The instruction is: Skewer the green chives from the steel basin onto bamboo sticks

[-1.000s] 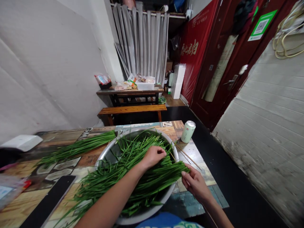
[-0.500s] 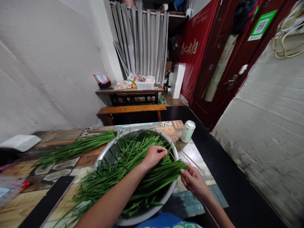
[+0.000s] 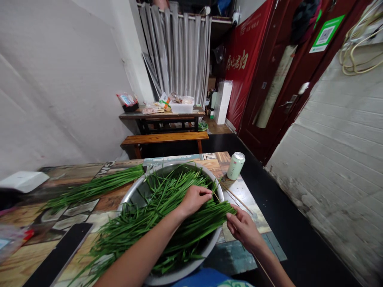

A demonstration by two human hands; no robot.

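A: You're pinching the ends of those long greens [image 3: 206,220] with your right hand [image 3: 243,229], yeah?

B: Yep, and your left hand [image 3: 194,199] is curling over them above the metal bowl [image 3: 134,194]. Mint-green can [image 3: 235,166] is standing nearby, lol.

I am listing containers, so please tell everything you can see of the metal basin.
The basin is wide, round, silvery and metallic-looking, with a smooth rim. It sits on the patterned table, heaped with long green stalks that spill over its near-left edge. The left forearm and stalks partly hide it.
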